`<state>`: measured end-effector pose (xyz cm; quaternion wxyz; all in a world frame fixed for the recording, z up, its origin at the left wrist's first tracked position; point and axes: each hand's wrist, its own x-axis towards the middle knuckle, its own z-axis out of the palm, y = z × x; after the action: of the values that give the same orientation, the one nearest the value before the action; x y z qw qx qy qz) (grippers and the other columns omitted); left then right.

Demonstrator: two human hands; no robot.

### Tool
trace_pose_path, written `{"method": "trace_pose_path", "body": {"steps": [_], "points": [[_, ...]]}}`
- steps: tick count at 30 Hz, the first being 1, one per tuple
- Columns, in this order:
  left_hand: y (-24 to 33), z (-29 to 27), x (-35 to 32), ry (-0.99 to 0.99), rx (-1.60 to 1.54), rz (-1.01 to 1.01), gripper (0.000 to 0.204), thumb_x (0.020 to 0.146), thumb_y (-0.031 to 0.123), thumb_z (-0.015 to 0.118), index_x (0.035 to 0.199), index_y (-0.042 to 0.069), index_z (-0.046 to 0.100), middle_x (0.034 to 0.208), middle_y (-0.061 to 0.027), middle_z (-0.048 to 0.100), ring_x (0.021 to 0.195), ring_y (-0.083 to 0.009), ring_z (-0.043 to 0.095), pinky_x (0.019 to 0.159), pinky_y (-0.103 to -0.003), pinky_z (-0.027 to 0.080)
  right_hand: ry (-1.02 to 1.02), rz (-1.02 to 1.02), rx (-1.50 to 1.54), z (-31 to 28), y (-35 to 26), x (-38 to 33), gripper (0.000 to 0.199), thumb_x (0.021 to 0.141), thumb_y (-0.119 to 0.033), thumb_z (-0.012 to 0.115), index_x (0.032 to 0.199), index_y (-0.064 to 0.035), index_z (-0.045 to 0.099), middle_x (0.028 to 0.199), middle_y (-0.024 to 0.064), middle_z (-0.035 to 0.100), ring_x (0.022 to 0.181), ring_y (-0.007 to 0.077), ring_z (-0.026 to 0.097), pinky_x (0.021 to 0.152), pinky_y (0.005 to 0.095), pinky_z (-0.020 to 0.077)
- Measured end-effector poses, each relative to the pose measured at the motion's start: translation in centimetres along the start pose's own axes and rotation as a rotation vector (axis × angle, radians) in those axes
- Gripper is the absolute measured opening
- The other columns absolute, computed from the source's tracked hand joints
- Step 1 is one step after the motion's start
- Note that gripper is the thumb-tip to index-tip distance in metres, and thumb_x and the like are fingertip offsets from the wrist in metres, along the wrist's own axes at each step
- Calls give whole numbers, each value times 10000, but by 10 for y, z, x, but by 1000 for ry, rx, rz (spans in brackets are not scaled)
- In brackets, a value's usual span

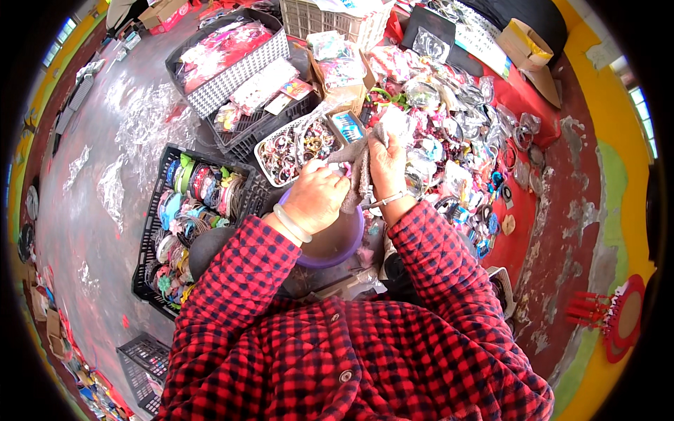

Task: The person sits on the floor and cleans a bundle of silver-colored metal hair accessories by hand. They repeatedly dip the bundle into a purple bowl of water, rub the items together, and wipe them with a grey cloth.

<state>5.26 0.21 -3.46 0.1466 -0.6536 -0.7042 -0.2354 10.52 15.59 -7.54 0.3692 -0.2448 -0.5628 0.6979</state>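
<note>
My right hand point(388, 167) is closed around a grey-brown cloth point(361, 172) that hangs down between my hands. Close beside it, my left hand point(317, 200) has its fingers bent together at the cloth's edge. A bit of something pale and pinkish shows at its fingertips, too small to name. Below both hands stands a purple-rimmed basin point(354, 242), partly covered by my left hand and wrist. Just beyond my left hand, a white basket point(264, 156) holds many small hair ties and similar bits.
A black crate point(146, 263) of headbands stands on the left. Farther back are a grey crate point(232, 81) of pink packets and a cardboard box point(358, 91). A large heap of accessories point(449, 154) covers the red surface at right. A beige crate point(316, 24) stands at the back.
</note>
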Motion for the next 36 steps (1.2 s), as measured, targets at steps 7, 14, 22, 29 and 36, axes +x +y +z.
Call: {"method": "trace_pose_path", "body": {"steps": [7, 14, 22, 29, 36], "points": [[-2, -2, -7, -93, -24, 84, 84, 701, 83, 544, 770, 70, 590, 642, -4, 555, 665, -175, 539, 739, -327, 388, 141, 63, -89, -19, 7, 19, 121, 862, -128, 518, 941, -39, 539, 772, 43, 566, 665, 136, 550, 580, 258, 454], [-8, -17, -10, 67, -299, 25, 79, 745, 94, 575, 802, 41, 591, 682, -43, 571, 664, -180, 544, 717, -327, 407, 15, 336, 685, -73, -43, 56, 310, 889, -281, 472, 1070, -45, 557, 980, 110, 614, 904, 247, 581, 827, 381, 452], [-39, -36, -6, 574, -1903, -533, 125, 888, 146, 491, 921, 48, 561, 780, -54, 595, 773, -168, 560, 815, -349, 421, -393, 363, 865, -26, -58, 27, 560, 775, -362, 646, 1178, -27, 446, 1130, 151, 524, 1059, 308, 505, 947, 450, 382], [-31, -27, -4, 604, -2005, -634, 184, 896, 251, 494, 935, 79, 545, 653, 12, 477, 624, -125, 452, 797, -355, 409, -383, 388, 632, 10, -39, -13, 608, 814, -96, 610, 1333, -39, 299, 1150, 91, 512, 1051, 198, 506, 911, 364, 410], [-22, -22, -6, 379, -2112, -606, 172, 910, 168, 466, 989, 29, 529, 716, -56, 548, 605, -149, 507, 644, -319, 439, -246, 490, 553, 10, -20, -14, 283, 801, 28, 558, 1075, -20, 503, 898, 51, 591, 775, 156, 587, 703, 288, 490]]}}
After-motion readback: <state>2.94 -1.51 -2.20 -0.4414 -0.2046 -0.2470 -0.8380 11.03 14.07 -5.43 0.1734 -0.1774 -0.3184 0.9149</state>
